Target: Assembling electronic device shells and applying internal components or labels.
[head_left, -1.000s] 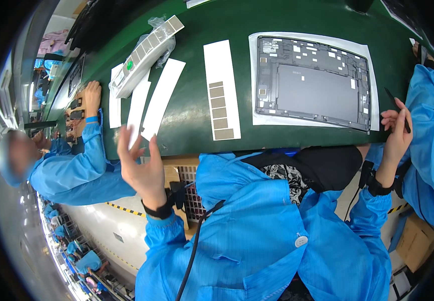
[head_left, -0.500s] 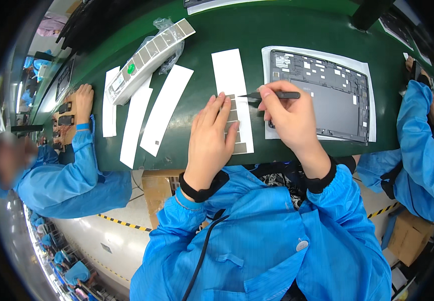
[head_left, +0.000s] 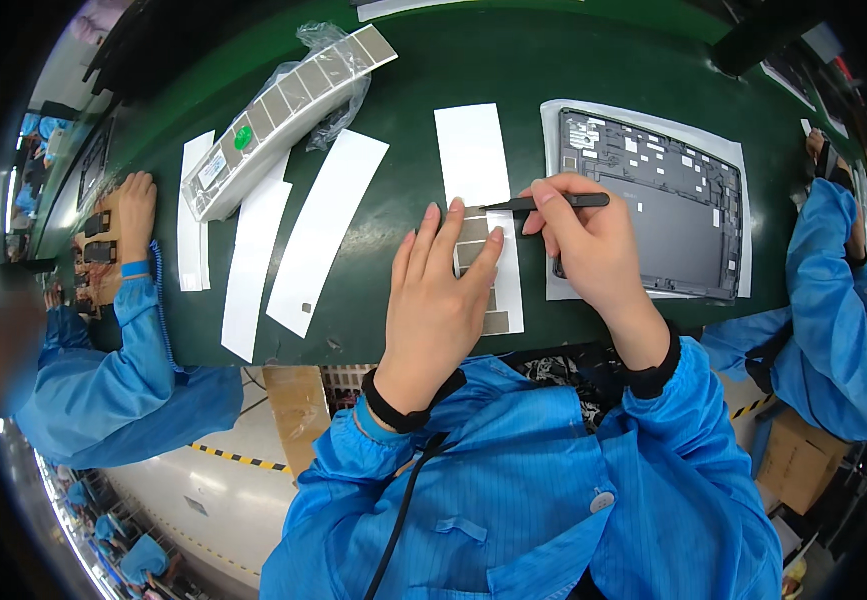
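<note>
A white backing strip (head_left: 471, 150) with a row of grey square stickers (head_left: 473, 231) lies on the green table before me. My left hand (head_left: 435, 315) rests on the lower half of this strip, fingers stretched and apart, covering some of the stickers. Black tweezers (head_left: 558, 202) are gripped in my right hand (head_left: 591, 240) and point left. Their tip touches or hovers at the upper edge of the topmost sticker; I cannot tell which. Right of that hand, a dark flat device housing (head_left: 668, 225) lies on a white sheet (head_left: 745, 270).
Three white strips (head_left: 328, 230) lie to the left, one bearing a small dark square. Partly over them is a stack of sticker strips (head_left: 283, 115) with clear plastic wrap (head_left: 338, 120). Co-workers in blue sleeves (head_left: 138, 335) sit at both sides. A dark post (head_left: 758, 45) stands at back right.
The view has shifted slightly. The tweezers' tip has moved left across the strip to the top sticker's edge. My left hand stays on the strip, its fingers a little more spread.
</note>
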{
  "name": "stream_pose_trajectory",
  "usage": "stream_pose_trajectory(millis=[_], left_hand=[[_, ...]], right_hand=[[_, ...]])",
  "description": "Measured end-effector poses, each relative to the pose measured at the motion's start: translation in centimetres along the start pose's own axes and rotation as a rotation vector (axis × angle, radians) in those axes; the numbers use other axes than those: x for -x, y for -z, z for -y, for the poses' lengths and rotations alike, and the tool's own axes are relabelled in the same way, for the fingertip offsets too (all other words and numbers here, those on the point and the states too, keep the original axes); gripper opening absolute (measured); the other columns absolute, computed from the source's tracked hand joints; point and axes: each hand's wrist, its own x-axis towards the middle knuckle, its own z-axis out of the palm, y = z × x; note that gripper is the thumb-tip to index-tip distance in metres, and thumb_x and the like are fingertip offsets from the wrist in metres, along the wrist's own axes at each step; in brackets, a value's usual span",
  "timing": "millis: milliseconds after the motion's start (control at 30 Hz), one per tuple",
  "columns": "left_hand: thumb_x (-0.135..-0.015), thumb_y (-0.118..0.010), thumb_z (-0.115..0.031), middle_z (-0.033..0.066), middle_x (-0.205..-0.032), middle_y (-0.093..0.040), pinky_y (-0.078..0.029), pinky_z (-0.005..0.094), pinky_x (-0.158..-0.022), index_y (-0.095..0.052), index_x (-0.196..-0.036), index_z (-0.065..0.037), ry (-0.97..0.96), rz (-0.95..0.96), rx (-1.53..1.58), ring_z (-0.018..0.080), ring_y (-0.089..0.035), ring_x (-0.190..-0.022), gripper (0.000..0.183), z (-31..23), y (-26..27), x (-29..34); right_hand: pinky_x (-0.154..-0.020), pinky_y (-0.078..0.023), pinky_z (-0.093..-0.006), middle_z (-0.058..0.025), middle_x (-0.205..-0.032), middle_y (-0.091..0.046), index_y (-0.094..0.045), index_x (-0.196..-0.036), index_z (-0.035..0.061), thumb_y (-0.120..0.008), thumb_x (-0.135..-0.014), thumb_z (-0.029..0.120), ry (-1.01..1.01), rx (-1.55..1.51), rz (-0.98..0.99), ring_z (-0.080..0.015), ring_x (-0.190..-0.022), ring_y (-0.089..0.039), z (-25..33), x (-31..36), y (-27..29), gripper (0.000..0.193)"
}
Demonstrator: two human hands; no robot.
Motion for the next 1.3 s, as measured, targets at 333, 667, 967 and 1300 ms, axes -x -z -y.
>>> stream_pose_trajectory(millis=[333, 667, 967, 1300], left_hand=[[-0.089, -0.064, -0.015, 0.0202, -0.144, -0.047, -0.036, 0.0535, -0.107, -0.066, -0.127, -0.019, -0.006, -0.013, -0.020, 0.0416, -0.044, -0.133, 0.038, 0.0, 0.1, -0.1], [-0.089, -0.064, -0.012, 0.0212, -0.142, -0.048, -0.037, 0.0528, -0.106, -0.066, -0.126, -0.016, -0.032, -0.004, -0.025, 0.0434, -0.045, -0.131, 0.038, -0.6, 0.3, -0.3], [-0.093, -0.054, -0.003, 0.0218, -0.147, -0.043, -0.038, 0.0430, -0.108, -0.063, -0.126, -0.006, 0.016, -0.052, 0.008, 0.0396, -0.045, -0.133, 0.035, -2.0, 2.5, -0.3], [-0.077, -0.071, -0.005, 0.0137, -0.102, -0.056, -0.047, 0.0406, -0.078, -0.062, -0.097, -0.001, -0.345, 0.034, 0.350, 0.0335, -0.056, -0.090, 0.023, -17.9, -4.8, -5.2]], right_hand=[[-0.057, -0.043, -0.0205, -0.0040, -0.070, -0.065, -0.068, -0.093, -0.0034, -0.061, -0.095, 0.015, 0.041, 0.057, -0.051, -0.0060, -0.063, -0.058, 0.0, -0.1, 0.0, 0.020], [-0.054, -0.047, -0.0205, -0.0055, -0.074, -0.066, -0.068, -0.108, -0.0049, -0.060, -0.095, 0.009, 0.148, -0.050, -0.144, -0.0073, -0.059, -0.059, 0.4, 1.0, -0.4, 0.021], [-0.044, -0.033, -0.0163, -0.0048, -0.066, -0.065, -0.067, -0.112, -0.0039, -0.057, -0.096, 0.010, 0.156, -0.020, -0.485, -0.0033, -0.050, -0.050, 3.0, 6.6, 17.6, 0.023], [-0.052, -0.040, -0.0197, -0.0020, -0.068, -0.061, -0.069, -0.105, -0.0062, -0.059, -0.094, 0.007, 0.073, 0.120, -0.466, -0.0058, -0.058, -0.055, 0.4, 10.5, 25.0, 0.020]])
